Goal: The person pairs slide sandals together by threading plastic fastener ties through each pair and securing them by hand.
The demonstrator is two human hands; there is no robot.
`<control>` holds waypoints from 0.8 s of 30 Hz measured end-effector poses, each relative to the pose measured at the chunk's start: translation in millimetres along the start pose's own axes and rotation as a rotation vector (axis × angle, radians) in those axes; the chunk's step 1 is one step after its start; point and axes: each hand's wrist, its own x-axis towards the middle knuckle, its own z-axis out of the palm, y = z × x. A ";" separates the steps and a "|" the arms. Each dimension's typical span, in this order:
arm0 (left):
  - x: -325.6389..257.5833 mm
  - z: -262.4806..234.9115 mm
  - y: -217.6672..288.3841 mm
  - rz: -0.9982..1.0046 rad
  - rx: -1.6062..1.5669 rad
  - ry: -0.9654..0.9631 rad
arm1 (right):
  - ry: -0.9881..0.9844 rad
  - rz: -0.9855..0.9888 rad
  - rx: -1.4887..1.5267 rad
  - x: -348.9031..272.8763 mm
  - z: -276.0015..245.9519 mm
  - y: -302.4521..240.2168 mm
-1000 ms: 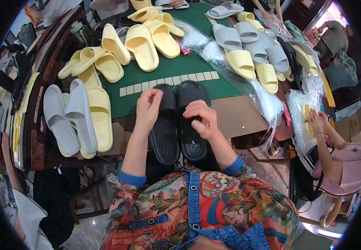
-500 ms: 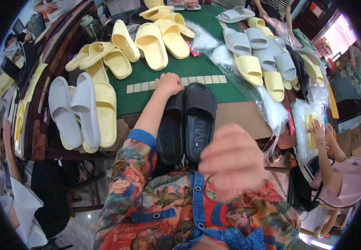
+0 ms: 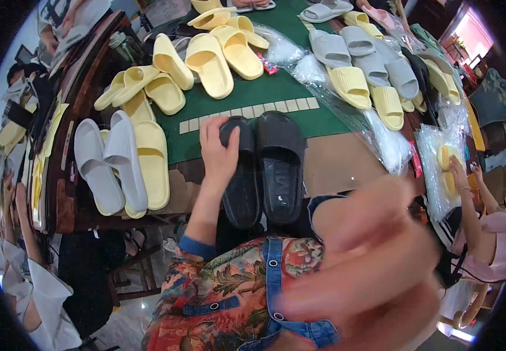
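A pair of black slide sandals lies side by side at the table's near edge, toes pointing away from me: the left slide (image 3: 242, 193) and the right slide (image 3: 282, 175), which has raised lettering on its footbed. Against the outer toe side of the left slide rests my left hand (image 3: 218, 152), its fingers and thumb apart and partly covering the strap. My right hand (image 3: 364, 251) is raised close to the camera at the lower right, away from the slides. Motion smears its fingers, so whether it holds anything cannot be made out.
Yellow slides (image 3: 209, 64) and grey slides (image 3: 124, 161) stand at the left and back. More grey and yellow ones (image 3: 332, 50) lie at the right beside clear plastic bags (image 3: 384, 137). A row of pale tiles (image 3: 250, 114) crosses the green cloth (image 3: 206, 152). Co-workers sit on both sides.
My left hand has drawn back from the toe of the left slide to its outer side, its fingers loosening. My right hand has swung rightward and closer to the camera.
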 end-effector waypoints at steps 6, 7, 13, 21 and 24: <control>-52.5 -13.7 28.5 0.142 -0.117 -0.231 | 0.205 -0.373 0.422 4.4 -7.7 117.0; -59.9 -14.1 25.8 0.081 -0.108 -0.270 | 0.020 -0.181 0.168 -2.5 -16.2 144.0; -50.7 4.7 20.1 -0.154 0.095 -0.471 | -0.102 0.305 -0.264 -59.7 35.0 274.2; -49.4 40.2 11.5 -0.290 0.124 -0.567 | -0.087 0.571 0.162 -84.0 44.2 294.1; -46.3 26.6 21.0 -0.306 0.111 -0.589 | -0.022 0.599 0.184 -86.4 38.6 299.4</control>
